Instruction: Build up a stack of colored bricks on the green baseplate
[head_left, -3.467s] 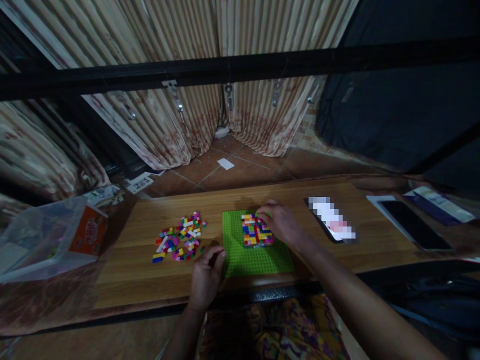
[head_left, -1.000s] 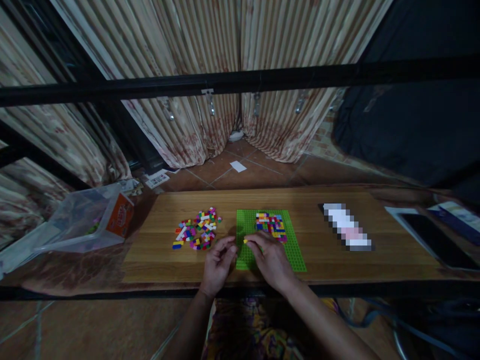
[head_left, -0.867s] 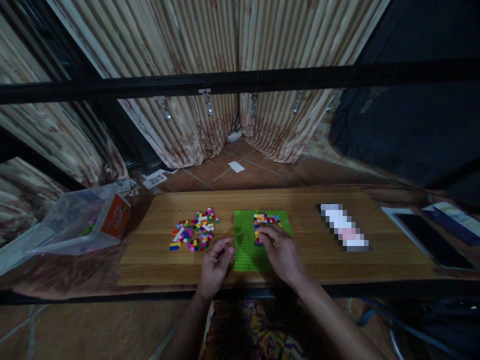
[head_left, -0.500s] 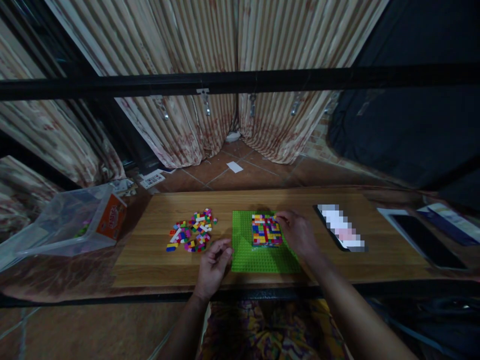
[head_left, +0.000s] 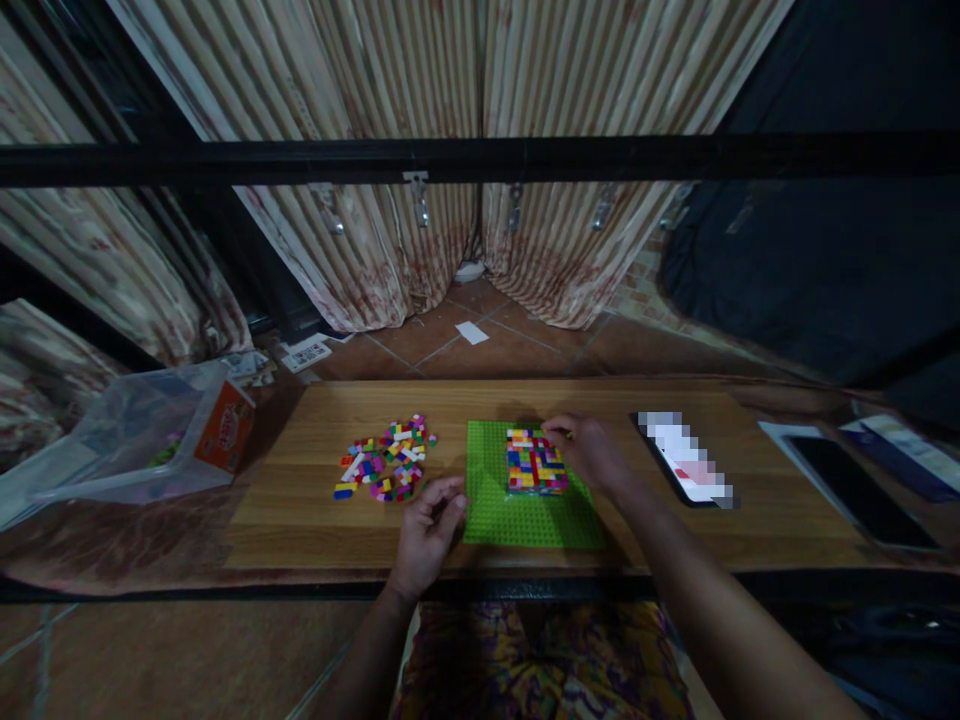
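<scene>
On a green studded baseplate [head_left: 491,522] stands a low square block of multicoloured toy bricks [head_left: 535,464]. My right hand [head_left: 592,455] reaches over its far right corner, thumb and fingers pinched together at the top. Whatever is between those fingertips is too small to make out. By the baseplate's left edge, my left hand [head_left: 429,525] rests with loosely bent fingers, the thumb apart from them, and no object shows in it. Left of the baseplate lies a loose pile of small coloured bricks [head_left: 386,462].
A phone [head_left: 684,458] with a blurred screen lies right of the baseplate on the wooden board [head_left: 285,525]. Farther right is a dark tablet-like slab [head_left: 862,490]. A clear plastic bin [head_left: 142,480] with an orange label stands at the left. A black bar [head_left: 480,160] crosses beyond the board.
My right fingertips have shifted slightly left along the far edge of the brick block. My left hand stays in place. The view has moved a little.
</scene>
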